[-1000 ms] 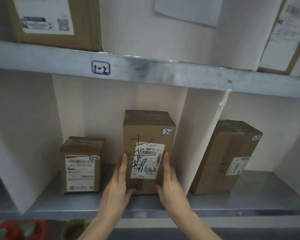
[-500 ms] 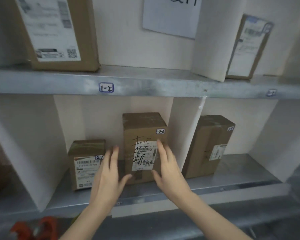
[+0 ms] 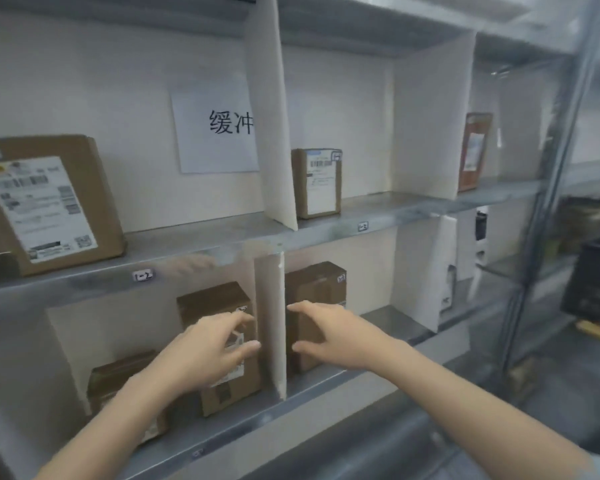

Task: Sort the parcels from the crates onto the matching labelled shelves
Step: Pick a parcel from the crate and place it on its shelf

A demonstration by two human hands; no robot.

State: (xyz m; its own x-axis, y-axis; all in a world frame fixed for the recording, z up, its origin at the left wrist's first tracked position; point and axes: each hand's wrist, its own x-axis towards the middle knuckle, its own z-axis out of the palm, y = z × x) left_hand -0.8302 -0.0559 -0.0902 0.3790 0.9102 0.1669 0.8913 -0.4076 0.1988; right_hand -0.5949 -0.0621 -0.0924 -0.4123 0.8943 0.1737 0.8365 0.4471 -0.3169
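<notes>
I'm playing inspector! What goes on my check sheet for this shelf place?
Surface: metal shelves with white dividers; tag 1-2 on one edge.
Job's things: tall parcel and small parcel in lower left bay; third parcel right of the divider; large parcel, labelled parcel and reddish parcel one level up.
Clutter: nothing seen.
Hands: left hand and right hand open, holding nothing, before the lower bays.
Cables: nothing seen.
Surroundings: paper sign on back wall; dark crate at right.

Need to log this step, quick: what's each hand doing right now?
Left hand: open, holding nothing, in front of the tall brown cardboard parcel.
Right hand: open, holding nothing.
</notes>
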